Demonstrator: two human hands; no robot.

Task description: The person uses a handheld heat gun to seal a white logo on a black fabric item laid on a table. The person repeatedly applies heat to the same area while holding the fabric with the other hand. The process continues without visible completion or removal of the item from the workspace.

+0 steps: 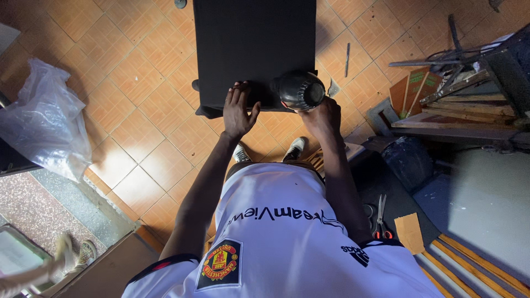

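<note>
near the person's right side, red-handled scissors and a brown card piece lie on a dark mat. further on, the left hand lies flat with spread fingers on the near edge of a black cloth-covered board. the right hand is closed around a black hair dryer, which stands at the board's near right corner; its round end faces up to the camera, so its long axis is nearly upright. the board runs away from the person over an orange tiled floor. left lies a clear plastic bag; right, wooden frames crowd the side.
</note>
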